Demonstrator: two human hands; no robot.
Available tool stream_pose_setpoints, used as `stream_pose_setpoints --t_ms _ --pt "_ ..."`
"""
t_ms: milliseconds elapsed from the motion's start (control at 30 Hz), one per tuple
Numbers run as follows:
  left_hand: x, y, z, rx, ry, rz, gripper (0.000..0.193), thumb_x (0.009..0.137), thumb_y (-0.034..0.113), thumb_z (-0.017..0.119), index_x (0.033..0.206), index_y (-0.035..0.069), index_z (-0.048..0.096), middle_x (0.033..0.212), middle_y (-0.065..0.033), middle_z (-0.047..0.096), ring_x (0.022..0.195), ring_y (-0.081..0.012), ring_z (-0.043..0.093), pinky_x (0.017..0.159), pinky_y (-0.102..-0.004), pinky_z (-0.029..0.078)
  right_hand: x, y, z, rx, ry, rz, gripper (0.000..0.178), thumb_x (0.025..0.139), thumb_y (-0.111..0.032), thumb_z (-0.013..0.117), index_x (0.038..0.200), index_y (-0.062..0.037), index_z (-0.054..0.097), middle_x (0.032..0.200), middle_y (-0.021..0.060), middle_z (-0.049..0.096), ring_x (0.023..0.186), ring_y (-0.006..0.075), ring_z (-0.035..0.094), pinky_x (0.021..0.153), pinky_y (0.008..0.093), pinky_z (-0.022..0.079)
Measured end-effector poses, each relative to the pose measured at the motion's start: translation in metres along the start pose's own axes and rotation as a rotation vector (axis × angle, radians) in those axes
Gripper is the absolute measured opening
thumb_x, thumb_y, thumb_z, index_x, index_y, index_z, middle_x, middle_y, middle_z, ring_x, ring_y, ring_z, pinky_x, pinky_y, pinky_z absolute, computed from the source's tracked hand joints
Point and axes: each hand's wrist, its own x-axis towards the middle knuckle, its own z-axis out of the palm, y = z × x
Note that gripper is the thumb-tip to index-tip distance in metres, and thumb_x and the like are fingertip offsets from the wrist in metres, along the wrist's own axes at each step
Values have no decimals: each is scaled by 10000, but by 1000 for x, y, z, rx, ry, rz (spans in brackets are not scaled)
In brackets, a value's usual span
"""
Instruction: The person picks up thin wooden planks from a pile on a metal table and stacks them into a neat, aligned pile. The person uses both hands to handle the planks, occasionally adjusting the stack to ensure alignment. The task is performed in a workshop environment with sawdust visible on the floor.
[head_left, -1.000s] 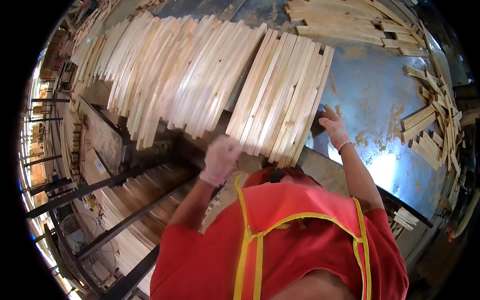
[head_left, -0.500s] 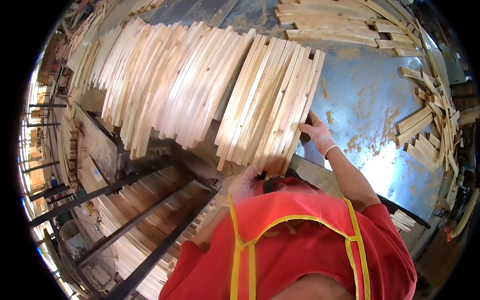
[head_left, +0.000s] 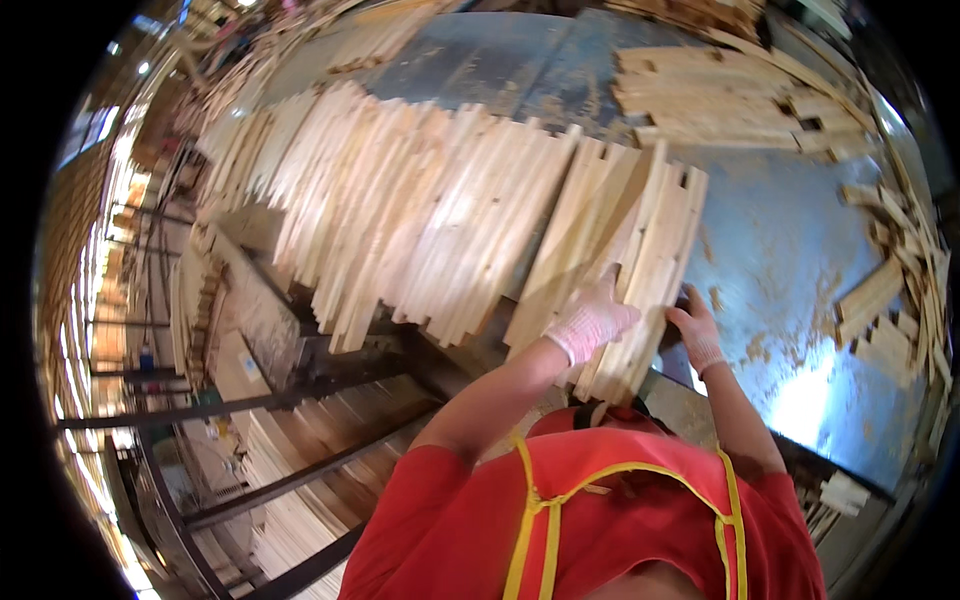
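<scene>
Long pale wooden strips [head_left: 655,260] lie side by side at the right end of a broad row, their near ends toward me. My left hand [head_left: 595,318], in a whitish knit glove, lies over them with its fingers closed on the left side of this end group. On the opposite side, my gloved right hand [head_left: 697,333] grips the group's outer edge, thumb against the wood and part of its fingers hidden. Left of the group, several flatter-lying strips [head_left: 570,240] show between it and the larger row of strips [head_left: 440,220].
The strips rest on a grey metal table [head_left: 760,230] dusted with sawdust. More boards [head_left: 700,95] lie at the far right, with short offcuts [head_left: 870,300] along the right edge. Dark metal rails [head_left: 270,400] and stacked boards [head_left: 330,440] stand at lower left.
My left hand has come up from the near ends onto the top of the strips. The end group now sits tilted apart from the strips left of it. The view has shifted.
</scene>
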Motion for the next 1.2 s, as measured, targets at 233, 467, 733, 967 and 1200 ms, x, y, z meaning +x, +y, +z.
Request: stream_pose_setpoints --t_ms 233,467,733,967,1200 --pt "-48 -82 -213 545 664 182 412 983 255 638 1290 -17 604 1150 -218 655 1069 -316 659 933 -437 547 -10 -11 69 329 -98 24 761 887 -9 660 1592 -10 373 1368 120 652 1166 242 649 1016 348 519" --pt "-68 -212 -401 1014 927 -153 555 981 476 619 1345 59 656 1273 -176 723 1198 -368 669 1005 -475 527 2 15 95 -330 37 -107 1050 826 -164 787 1658 -2 167 1511 263 507 1374 356 540 1148 400 447" --pt "-9 -164 -295 1369 994 102 756 1005 547 575 1591 96 414 1614 -162 478 1463 -356 470 1216 -471 366 0 -4 85 -526 19 130 1187 804 -388 841 1648 55 133 1562 320 423 1416 438 485 1155 424 443" --pt "59 -55 -23 1096 563 645 757 919 544 664 1499 73 540 1526 -128 517 1445 -334 415 1245 -512 285 0 -36 67 -396 -276 250 1059 859 -408 788 1655 -39 196 1407 283 612 1313 391 600 1106 433 482" --pt "106 40 50 951 412 692 745 757 381 807 1382 48 576 1344 -143 556 1312 -379 479 1158 -552 355 140 -27 -96 -93 -228 37 621 935 -338 690 1477 -69 553 1281 228 709 1193 368 667 1028 405 511"
